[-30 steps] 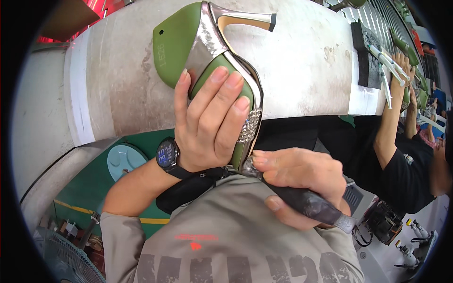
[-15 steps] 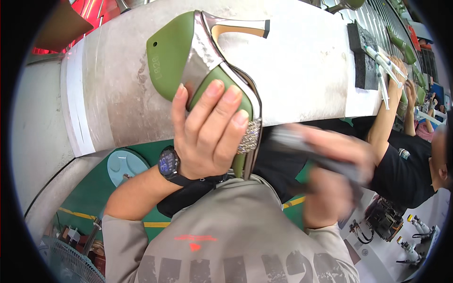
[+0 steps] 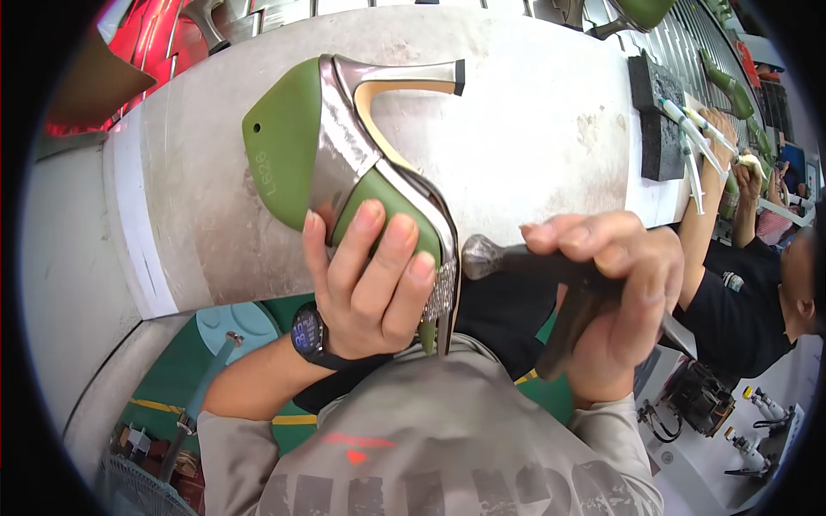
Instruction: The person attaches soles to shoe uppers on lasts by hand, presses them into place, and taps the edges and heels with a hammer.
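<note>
A pale, stained worktable (image 3: 533, 129) stretched across the view, with a co-worker (image 3: 740, 310) in a black shirt at the right. On the table's near side lay a silver high-heeled shoe (image 3: 346, 159) on a green last (image 3: 280, 146), tipped sideways, heel pointing right, its toe end reaching past the edge toward the wearer. The right hand (image 3: 638, 301) was closed around a dark hammer (image 3: 572, 310), whose rounded metal end stood just beside the sole's edge. The left hand (image 3: 370, 284), fingers slightly parted and bent, clasped the shoe's front part. Syringes (image 3: 688, 129) leaned by a black block (image 3: 658, 120); a dark watch (image 3: 307, 334) circled the left wrist.
</note>
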`<action>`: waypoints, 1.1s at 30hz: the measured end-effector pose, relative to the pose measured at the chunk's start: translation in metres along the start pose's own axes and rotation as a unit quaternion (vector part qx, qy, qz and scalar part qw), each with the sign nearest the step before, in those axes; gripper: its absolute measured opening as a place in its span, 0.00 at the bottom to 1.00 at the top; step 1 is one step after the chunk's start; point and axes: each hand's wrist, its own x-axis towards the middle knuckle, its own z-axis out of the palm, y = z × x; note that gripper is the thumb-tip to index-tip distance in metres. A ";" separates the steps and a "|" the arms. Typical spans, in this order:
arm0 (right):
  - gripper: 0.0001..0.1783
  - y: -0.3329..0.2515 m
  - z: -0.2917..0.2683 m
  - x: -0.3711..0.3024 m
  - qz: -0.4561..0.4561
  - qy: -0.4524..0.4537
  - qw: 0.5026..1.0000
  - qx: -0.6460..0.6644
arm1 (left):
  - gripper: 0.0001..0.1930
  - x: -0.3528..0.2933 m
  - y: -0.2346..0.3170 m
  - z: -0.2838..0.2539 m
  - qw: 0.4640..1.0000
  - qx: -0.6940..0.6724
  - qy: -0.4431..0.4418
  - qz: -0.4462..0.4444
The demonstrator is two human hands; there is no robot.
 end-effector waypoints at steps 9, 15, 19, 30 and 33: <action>0.20 -0.003 0.007 0.032 0.010 -0.068 0.996 0.062 | 0.22 -0.006 -0.002 0.001 1.000 -0.002 0.001 0.004; 0.19 0.013 0.002 0.067 0.121 -0.051 0.983 0.132 | 0.27 -0.011 0.003 0.014 0.999 0.032 0.043 -0.004; 0.19 0.022 0.002 0.094 0.122 -0.113 0.976 0.138 | 0.37 -0.008 -0.006 0.001 0.997 0.033 -0.022 0.065; 0.19 0.011 0.060 0.129 0.183 -0.023 0.963 0.198 | 0.26 -0.008 0.005 0.006 0.999 0.023 0.040 -0.015; 0.19 0.032 0.050 0.128 0.159 -0.004 0.959 0.235 | 0.24 -0.002 0.004 -0.006 0.999 -0.013 -0.021 -0.031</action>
